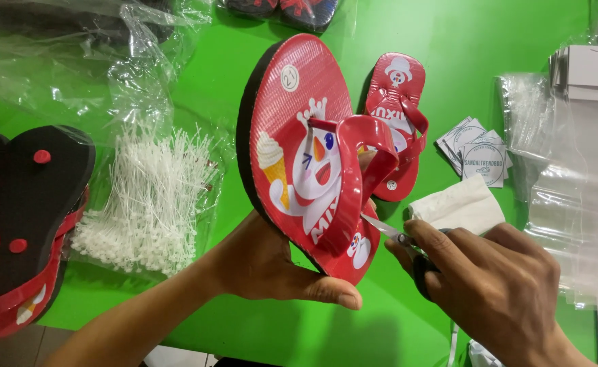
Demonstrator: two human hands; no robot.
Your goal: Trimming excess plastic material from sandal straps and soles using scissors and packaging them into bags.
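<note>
Two red sandals with a printed cartoon are counted face up: one held (299, 136), one on the table (397, 102). One pair of scissors (397, 238), one heap of white plastic ties (146, 204), one folded white cloth (459, 204).

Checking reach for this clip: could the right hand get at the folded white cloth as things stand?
Probably yes: the folded white cloth lies uncovered just beyond the right hand, nothing between them, though that hand's grip is already taken by scissors.

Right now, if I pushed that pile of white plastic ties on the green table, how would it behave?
The pile of white plastic ties would probably scatter instead of sliding as one, since the thin strands lie loose and crisscrossed. Each looks very light and springy, so some may flick aside. It rests on clear plastic wrap, which seems slippery, so the wrap might shift with it.
</note>
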